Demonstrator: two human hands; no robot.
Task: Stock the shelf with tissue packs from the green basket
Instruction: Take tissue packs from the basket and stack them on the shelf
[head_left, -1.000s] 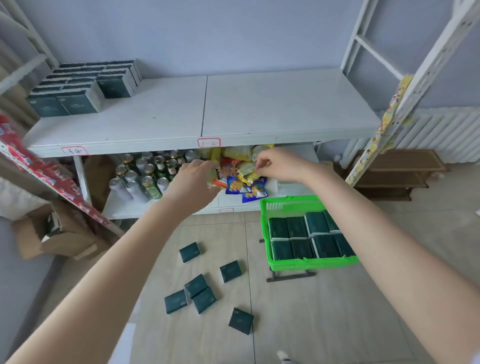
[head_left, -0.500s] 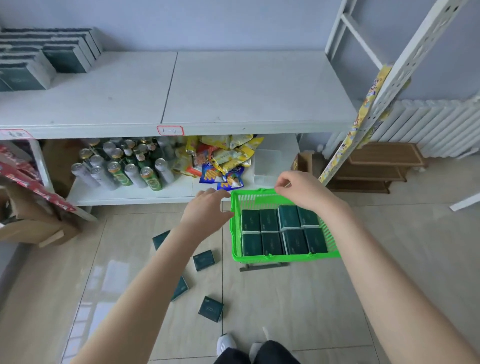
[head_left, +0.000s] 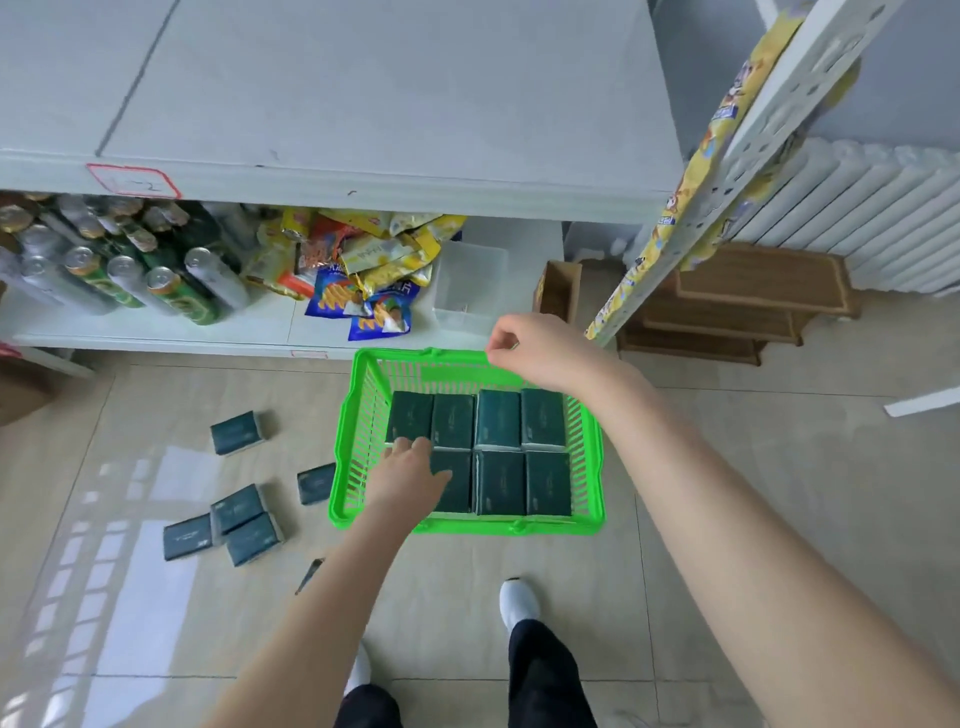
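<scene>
From the head camera, the left hand (head_left: 410, 470) reaches down into the green basket (head_left: 467, 526). Its fingers lie fairly straight on the near-left tissue pack and have not yet closed around it. More tissue packs (head_left: 498, 421) fill the basket just beyond and to the right of this hand, in two tidy rows. The right hand (head_left: 535, 348) hangs over the basket's far rim, loosely curled and empty. The shelf (head_left: 363, 104) lies past both hands, higher up. A few loose packs (head_left: 236, 431) sit on the floor to the left of the left hand.

The packs look light, soft and wrapped in slick film, so they would likely squash or slip under a hard pinch. A sensible hold spans the short sides, thumb against fingers.
</scene>
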